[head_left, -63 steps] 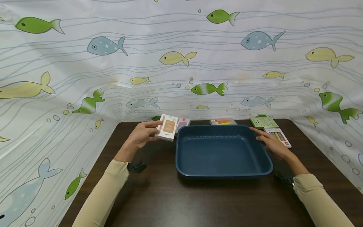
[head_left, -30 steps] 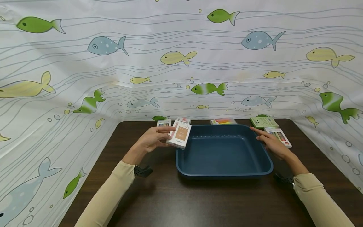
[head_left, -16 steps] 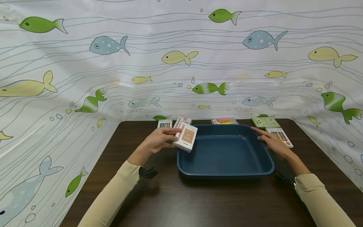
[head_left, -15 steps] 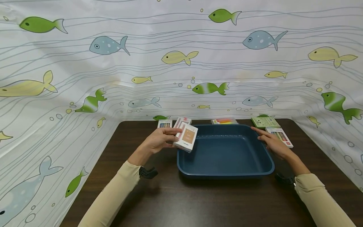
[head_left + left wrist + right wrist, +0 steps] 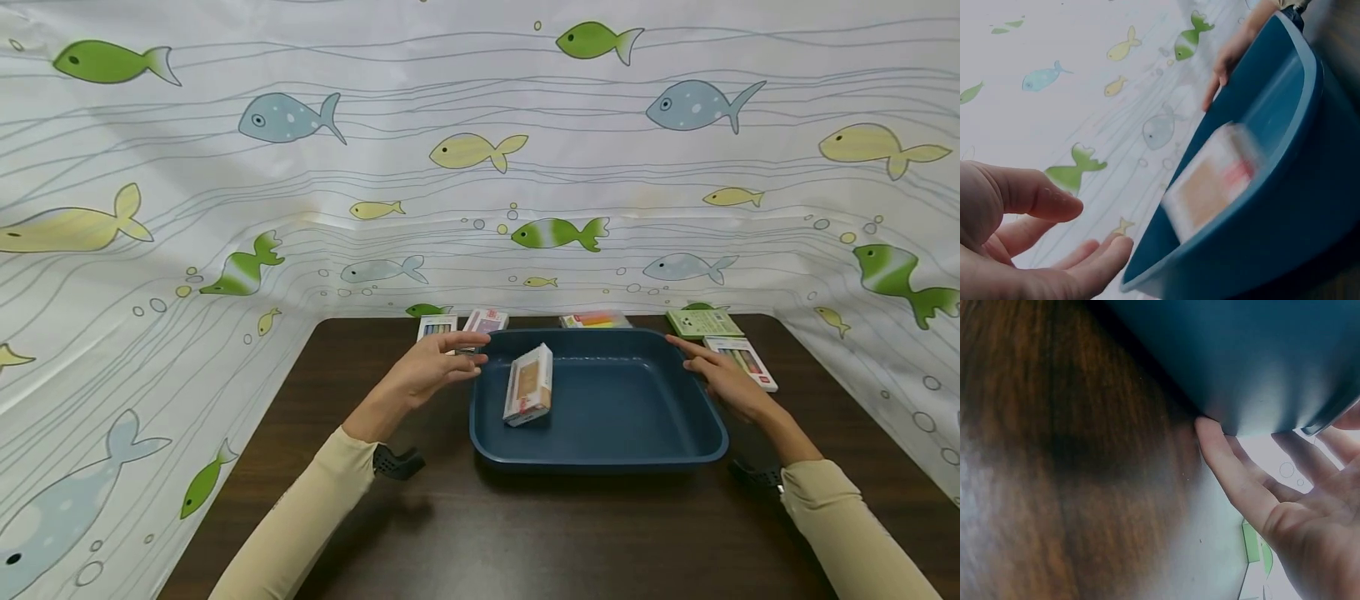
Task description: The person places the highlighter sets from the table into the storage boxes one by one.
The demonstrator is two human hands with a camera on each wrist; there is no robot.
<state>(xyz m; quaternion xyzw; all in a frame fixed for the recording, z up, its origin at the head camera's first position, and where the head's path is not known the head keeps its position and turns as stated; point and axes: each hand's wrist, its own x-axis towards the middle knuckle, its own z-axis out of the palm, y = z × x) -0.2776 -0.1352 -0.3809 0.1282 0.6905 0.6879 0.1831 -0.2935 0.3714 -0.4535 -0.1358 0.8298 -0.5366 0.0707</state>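
Observation:
A small white box with a tan panel stands tilted inside the left part of a dark blue rectangular tray. In the left wrist view the same box looks blurred, inside the tray's wall. My left hand is at the tray's left rim, thumb and fingers spread apart with nothing between them. My right hand rests against the tray's right side, its fingers extended. From the right wrist view, that hand's thumb touches the tray's outer wall low down, near the table.
Behind the tray's left corner lie a box with a purple panel and a box of coloured sticks. A pack of bright markers lies behind the tray. A green box and another coloured-stick box lie at right on the dark table.
My left hand has carried the white box rightward from the back left and let go of it over the tray. The box is now inside the tray. My right hand has stayed put.

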